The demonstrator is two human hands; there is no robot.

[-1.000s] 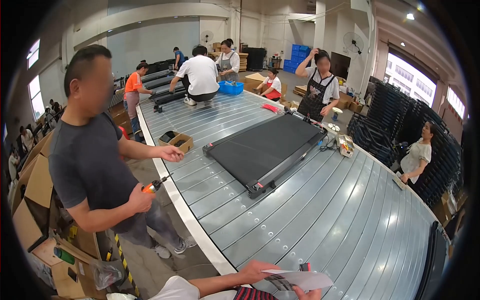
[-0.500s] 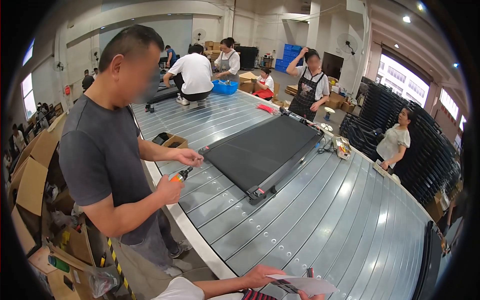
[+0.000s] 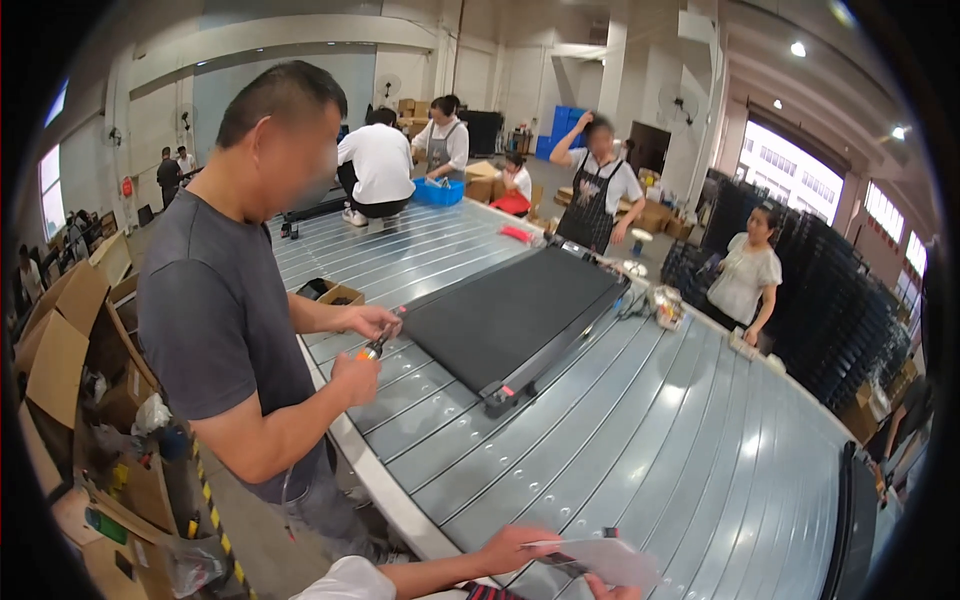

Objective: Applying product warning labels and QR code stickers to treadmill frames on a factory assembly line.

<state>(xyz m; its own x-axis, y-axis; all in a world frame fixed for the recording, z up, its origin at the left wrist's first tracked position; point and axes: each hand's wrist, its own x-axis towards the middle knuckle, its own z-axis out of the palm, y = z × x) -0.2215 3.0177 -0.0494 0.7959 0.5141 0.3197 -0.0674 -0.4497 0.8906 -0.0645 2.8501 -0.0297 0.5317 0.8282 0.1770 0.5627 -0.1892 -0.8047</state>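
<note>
At the bottom edge, my left hand (image 3: 513, 548) pinches the left end of a white paper sheet (image 3: 618, 563), its surface blurred. My right hand (image 3: 610, 588), partly cut off by the lower edge, closes on the near side of the same sheet. A small dark and red item (image 3: 611, 533) shows just behind the paper; what it is I cannot make out. Beyond lies a black flat belt deck (image 3: 515, 320), like a treadmill base, on the ribbed metal table (image 3: 640, 420). On the left, a co-worker grips an orange and black power screwdriver (image 3: 371, 350) near the deck's corner.
Open cardboard boxes (image 3: 75, 335) stand at the left, beyond a yellow-black floor stripe (image 3: 210, 500). A blue bin (image 3: 438, 191) and a crouching person are at the table's far end. Other people stand along the far right side, near stacked black frames (image 3: 800, 290).
The co-worker's free hand and screwdriver have come together. My view has shifted slightly, and the paper in my hands has tilted. A person at the right has turned.
</note>
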